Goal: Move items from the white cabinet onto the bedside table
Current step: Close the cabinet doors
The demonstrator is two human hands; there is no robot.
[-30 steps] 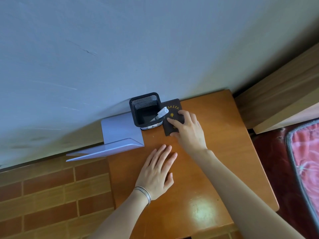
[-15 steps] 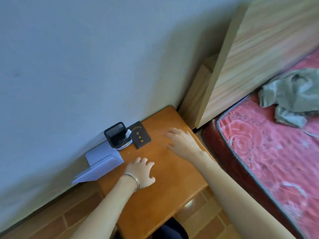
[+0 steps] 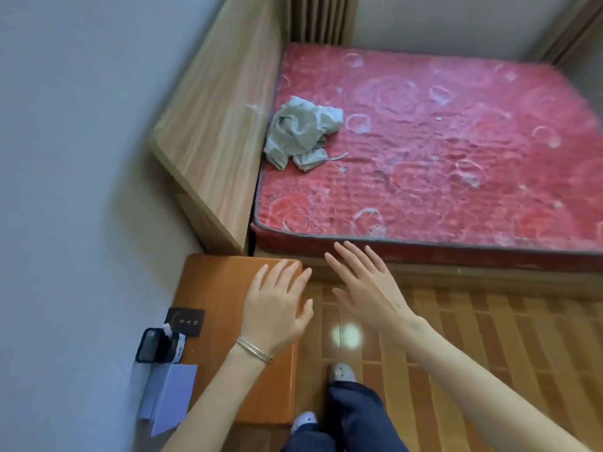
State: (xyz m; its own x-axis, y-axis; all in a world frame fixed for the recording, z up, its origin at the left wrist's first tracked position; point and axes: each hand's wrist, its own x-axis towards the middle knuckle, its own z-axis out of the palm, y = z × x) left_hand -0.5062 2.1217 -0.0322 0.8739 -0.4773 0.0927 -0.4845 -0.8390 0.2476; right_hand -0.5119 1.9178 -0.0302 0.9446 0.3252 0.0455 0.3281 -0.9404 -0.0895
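Nothing is held: the left hand [image 3: 277, 308] is spread over the outer edge of the bedside table [image 3: 212, 285] — perhaps touching it — and the right hand [image 3: 365, 288] is spread just past that edge. The booklet [image 3: 185, 321] and pen pot [image 3: 156, 349] are set along the table's wall side, so that room is left.

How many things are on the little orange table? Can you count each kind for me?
On the bedside table:
dark booklet: 1
black mesh pen holder: 1
white pen, standing in the holder: 1
white bookend, at the table's edge by the wall: 1
Total: 4
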